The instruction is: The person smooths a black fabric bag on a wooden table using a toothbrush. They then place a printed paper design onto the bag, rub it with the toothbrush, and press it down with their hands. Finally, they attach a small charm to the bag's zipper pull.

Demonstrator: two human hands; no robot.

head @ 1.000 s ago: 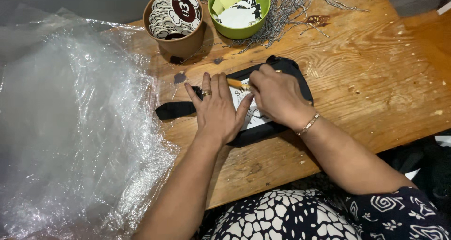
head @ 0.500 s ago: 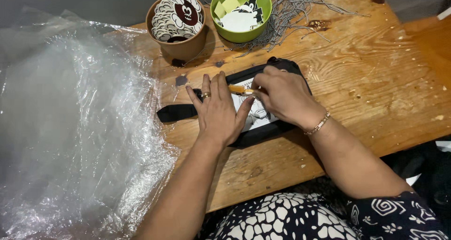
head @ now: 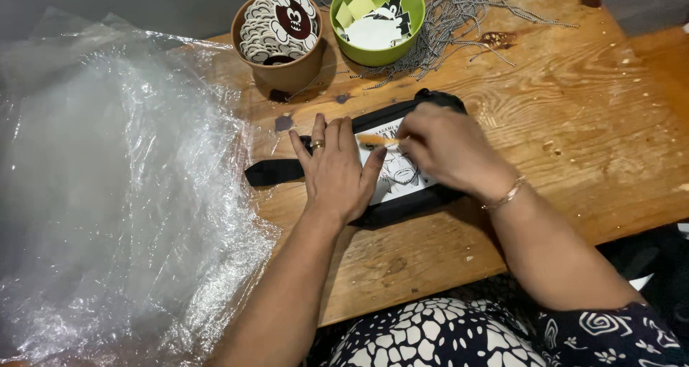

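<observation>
On wooden table (head: 588, 123), both hands (head: 337, 173) press black pouch (head: 402, 205).

The bare wooden counter (head: 588, 123) lies open to the right of the right hand (head: 448, 148), from the near edge up toward the far side, with only small dark specks on it. Far from the hands, a brown paper cup of round printed stickers (head: 280, 40) and a green plastic bowl of paper slips (head: 379, 19) stand side by side, a narrow gap between them. A loose tangle of grey cords (head: 459, 22) spreads right of the bowl. The whole left side is covered by crumpled clear plastic sheeting (head: 108, 194), reaching almost to the left hand (head: 337, 173). A strip of counter stays bare between the hands and the near edge.
</observation>
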